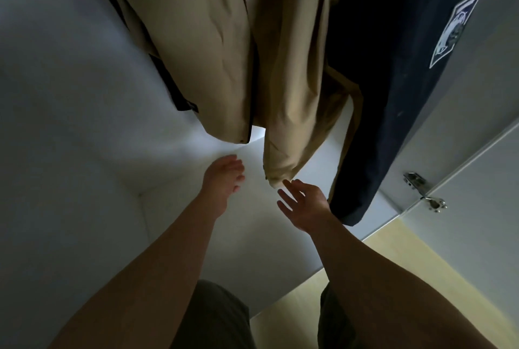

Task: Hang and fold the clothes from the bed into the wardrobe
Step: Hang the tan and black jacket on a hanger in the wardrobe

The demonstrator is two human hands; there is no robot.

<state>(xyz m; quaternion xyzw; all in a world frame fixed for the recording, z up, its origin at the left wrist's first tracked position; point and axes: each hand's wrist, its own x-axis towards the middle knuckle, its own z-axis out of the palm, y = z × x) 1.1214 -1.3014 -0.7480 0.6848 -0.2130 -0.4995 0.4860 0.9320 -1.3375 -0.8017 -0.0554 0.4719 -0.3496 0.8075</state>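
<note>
- Wardrobe (70, 129) fills most of the view, seen from above and looking down into it: white inner walls on the left, a white floor panel at the bottom.
- A beige coat (202, 48) hangs inside, in the middle of the opening, its hem well above the wardrobe floor.
- One beige sleeve (289, 135) of that coat hangs lower than the rest, with its cuff down near the hands.
- A strip of dark lining or a second dark garment shows along the left edge of the coat; which of the two it is cannot be told.
- A navy garment (393, 96) hangs just to the right of the coat, touching it, and reaches lower than the coat's hem.
- A white and grey patch (456, 28) sits on the navy cloth near the upper right.
- The left hand (224, 177) reaches into the wardrobe below the coat's hem, fingers loosely curled and relaxed, holding nothing.
- The right hand (302, 205) is spread flat with the fingers apart, palm toward the clothes; its fingertips are right at the sleeve's cuff, touching it or almost touching, and nothing is gripped.
- The right wrist lies beside the lower edge of the navy garment.
- A white wardrobe door (477, 169) stands open on the right, with two metal hinges (424, 191) on its inner edge.
- Pale wooden floor (407, 259) shows below the door.
- Dark shorts (219, 317) on the person's legs show at the bottom, between the two bare forearms.
</note>
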